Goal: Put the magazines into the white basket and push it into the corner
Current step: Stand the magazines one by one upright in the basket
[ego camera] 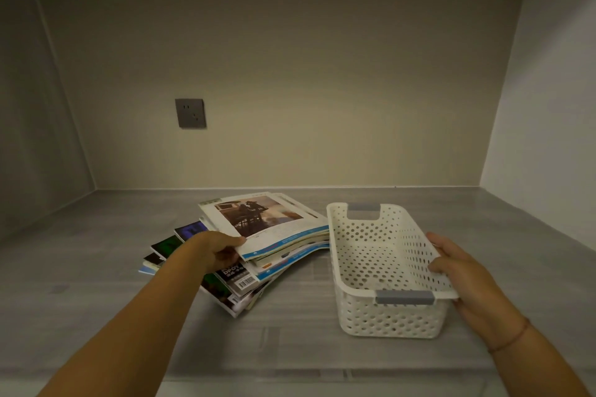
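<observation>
A left hand point(222, 251) pinches the top few glossy paper magazines point(267, 219) heaped at frame centre, while the right hand point(451, 267) grips the rim of the white perforated plastic basket point(387, 319) at lower right, apparently steadying it for loading.

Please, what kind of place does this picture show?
Probably a built-in recess or shelf in a home: plain walls close it at the back and both sides, a wall socket is set in the rear one, and magazines and a white basket lie on its grey wood-grain surface.
</observation>
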Tool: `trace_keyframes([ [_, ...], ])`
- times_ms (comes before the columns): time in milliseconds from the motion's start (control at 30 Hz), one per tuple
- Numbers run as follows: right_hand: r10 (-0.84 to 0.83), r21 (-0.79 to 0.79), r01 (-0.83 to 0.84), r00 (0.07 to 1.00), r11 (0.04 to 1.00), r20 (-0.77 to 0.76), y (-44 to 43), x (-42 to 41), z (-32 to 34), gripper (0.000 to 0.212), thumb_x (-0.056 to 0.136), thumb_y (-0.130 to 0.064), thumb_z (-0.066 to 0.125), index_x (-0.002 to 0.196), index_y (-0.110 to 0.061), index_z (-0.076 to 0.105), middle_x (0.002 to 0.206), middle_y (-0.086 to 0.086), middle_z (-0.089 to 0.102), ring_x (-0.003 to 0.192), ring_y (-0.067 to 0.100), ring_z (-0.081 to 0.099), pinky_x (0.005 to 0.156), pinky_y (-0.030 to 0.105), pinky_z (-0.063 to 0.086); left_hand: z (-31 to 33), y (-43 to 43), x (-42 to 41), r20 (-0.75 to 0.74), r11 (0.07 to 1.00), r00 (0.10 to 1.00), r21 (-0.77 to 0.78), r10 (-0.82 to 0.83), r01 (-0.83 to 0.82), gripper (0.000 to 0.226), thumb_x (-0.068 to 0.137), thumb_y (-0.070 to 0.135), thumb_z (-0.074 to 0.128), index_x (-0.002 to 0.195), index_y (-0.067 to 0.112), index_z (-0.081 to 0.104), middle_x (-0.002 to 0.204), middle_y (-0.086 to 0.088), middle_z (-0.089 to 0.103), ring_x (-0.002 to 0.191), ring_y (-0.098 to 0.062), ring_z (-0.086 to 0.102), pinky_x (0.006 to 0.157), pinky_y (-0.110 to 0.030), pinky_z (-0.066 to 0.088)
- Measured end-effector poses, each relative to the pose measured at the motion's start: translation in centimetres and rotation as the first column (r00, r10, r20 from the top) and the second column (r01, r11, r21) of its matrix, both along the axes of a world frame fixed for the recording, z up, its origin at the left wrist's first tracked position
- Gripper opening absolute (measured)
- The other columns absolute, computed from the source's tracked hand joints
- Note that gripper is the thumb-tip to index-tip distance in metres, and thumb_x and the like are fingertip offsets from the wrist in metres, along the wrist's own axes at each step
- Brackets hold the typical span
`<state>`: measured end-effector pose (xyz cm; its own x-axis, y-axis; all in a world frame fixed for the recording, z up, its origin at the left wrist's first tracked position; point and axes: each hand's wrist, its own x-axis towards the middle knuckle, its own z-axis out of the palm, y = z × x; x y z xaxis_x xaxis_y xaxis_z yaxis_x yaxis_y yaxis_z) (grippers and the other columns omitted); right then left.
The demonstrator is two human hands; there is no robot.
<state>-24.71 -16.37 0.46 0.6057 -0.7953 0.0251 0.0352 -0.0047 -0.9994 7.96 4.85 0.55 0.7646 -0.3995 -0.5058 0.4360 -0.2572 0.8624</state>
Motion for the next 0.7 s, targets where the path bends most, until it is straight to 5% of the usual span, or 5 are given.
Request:
trace_keyframes([
  [233,0.048,0.019,-0.047,0.998,0.999,-0.028,0.4,-0.2,0.5,0.04,0.085,0.003,0.045,0.117,-0.019,0.056,0.103,0.006,0.067,0.091,0.028,0.065,0.066,0.038,0.052,-0.1,-1.0,0.1,-0.013,0.972,0.987,-0.174,0.157,-0.157,0.039,0.089,0.022,0.065,0.12,0.003,0.049,0.108,-0.018,0.064,0.101,-0.033,0.065,0.069,-0.039,0.055],
  [333,0.097,0.042,-0.094,0.994,0.995,-0.056,0.4,-0.5,0.6,0.04,0.086,0.003,0.047,0.123,-0.012,0.055,0.112,0.014,0.066,0.099,0.034,0.062,0.086,0.05,0.05,0.1,-2.4,0.4,0.078,0.957,0.972,-0.209,0.224,-0.203,0.044,0.089,0.013,0.064,0.128,0.0,0.048,0.123,-0.022,0.061,0.112,-0.036,0.061,0.081,-0.042,0.053],
  [500,0.13,0.128,-0.131,0.991,0.983,0.018,0.3,-0.7,0.4,0.043,0.088,0.006,0.041,0.126,-0.01,0.052,0.115,0.015,0.064,0.1,0.033,0.062,0.081,0.043,0.053,0.4,-3.6,0.6,0.292,0.956,0.918,-0.201,0.268,-0.215,0.036,0.093,0.009,0.056,0.127,-0.003,0.049,0.122,-0.023,0.059,0.104,-0.039,0.06,0.059,-0.038,0.056],
  [600,0.072,0.182,-0.088,0.993,0.979,0.096,0.4,-0.5,0.3,0.037,0.089,0.005,0.04,0.121,-0.007,0.055,0.099,0.012,0.068,0.087,0.029,0.064,0.062,0.032,0.057,1.0,-3.7,-0.8,0.54,0.946,0.777,-0.197,0.323,-0.257,0.032,0.096,0.016,0.051,0.121,-0.001,0.057,0.119,-0.023,0.061,0.105,-0.039,0.059,0.086,-0.045,0.052],
  [700,0.024,0.189,-0.045,0.993,0.981,0.116,0.3,-0.5,0.3,0.035,0.089,0.004,0.041,0.119,-0.004,0.057,0.091,0.01,0.069,0.081,0.027,0.064,0.061,0.032,0.056,2.9,-3.6,-3.7,0.734,0.922,0.558,-0.29,0.387,-0.257,0.024,0.099,0.024,0.042,0.099,0.007,0.059,0.096,-0.013,0.062,0.091,-0.031,0.058,0.078,-0.037,0.045],
])
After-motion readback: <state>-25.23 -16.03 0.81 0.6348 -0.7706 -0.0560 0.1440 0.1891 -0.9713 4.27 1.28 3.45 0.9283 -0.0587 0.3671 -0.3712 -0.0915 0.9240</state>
